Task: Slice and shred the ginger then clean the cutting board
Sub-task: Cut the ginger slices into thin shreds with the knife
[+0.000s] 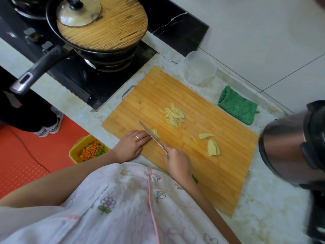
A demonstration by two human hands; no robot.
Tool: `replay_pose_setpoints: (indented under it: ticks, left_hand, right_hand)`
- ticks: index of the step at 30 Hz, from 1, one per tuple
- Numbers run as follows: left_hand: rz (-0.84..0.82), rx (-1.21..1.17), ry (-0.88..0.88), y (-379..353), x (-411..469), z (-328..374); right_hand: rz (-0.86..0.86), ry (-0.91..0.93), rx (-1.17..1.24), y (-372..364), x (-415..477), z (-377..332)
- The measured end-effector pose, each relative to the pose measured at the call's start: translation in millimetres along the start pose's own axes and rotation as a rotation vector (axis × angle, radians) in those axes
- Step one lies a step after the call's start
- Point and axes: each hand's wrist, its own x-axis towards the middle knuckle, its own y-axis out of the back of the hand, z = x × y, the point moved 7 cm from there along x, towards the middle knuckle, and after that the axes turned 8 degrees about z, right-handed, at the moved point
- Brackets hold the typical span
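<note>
A: What is risky here?

B: The left hand (131, 144) is lying flat, fingertips touching the steel knife blade (151, 136) that the right hand (176, 162) is gripping over a small pale ginger piece (155, 132); a slip could nick them.

A: Room?

B: The rectangular bamboo cutting board (219, 175) is offering bare space rightward, past the ginger shreds (174, 116).

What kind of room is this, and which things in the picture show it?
Most likely a home kitchen. A covered black pan sits on a gas stove, and beside it a wooden cutting board lies on a pale counter, where the right hand cuts ginger with a knife.
</note>
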Motion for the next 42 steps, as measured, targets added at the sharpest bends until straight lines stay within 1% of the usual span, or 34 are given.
replay_pose_setpoints:
  ticks: [3,6,11,20,28,35,42]
  left_hand:
    - [-0.028,-0.017,0.016,-2.8,-0.1,-1.3]
    - [-0.048,-0.018,0.024,-3.9,-1.7,-2.6]
    - [0.005,-0.016,-0.01,-0.8,-1.0,-1.0]
    - [0.073,-0.006,-0.039,1.9,0.7,0.8]
    - [0.024,-0.007,-0.011,-1.2,-0.2,0.8]
    - [0.087,-0.003,-0.052,2.4,-1.3,2.6]
    - [0.083,0.003,-0.038,2.1,0.0,2.4]
  right_hand:
    - [0.023,-0.021,0.055,2.8,16.2,-9.9]
    - [0.083,-0.029,0.084,7.8,15.3,-10.9]
    - [0.023,0.002,0.049,0.7,0.0,-4.3]
    - [0.003,-0.008,0.018,-6.1,-2.2,-0.2]
    - [0.04,-0.002,0.019,-6.2,15.2,-10.3]
    - [0.019,-0.001,0.03,-5.6,-5.7,0.0]
    - [0.02,0.007,0.032,-5.3,-5.1,-0.5]
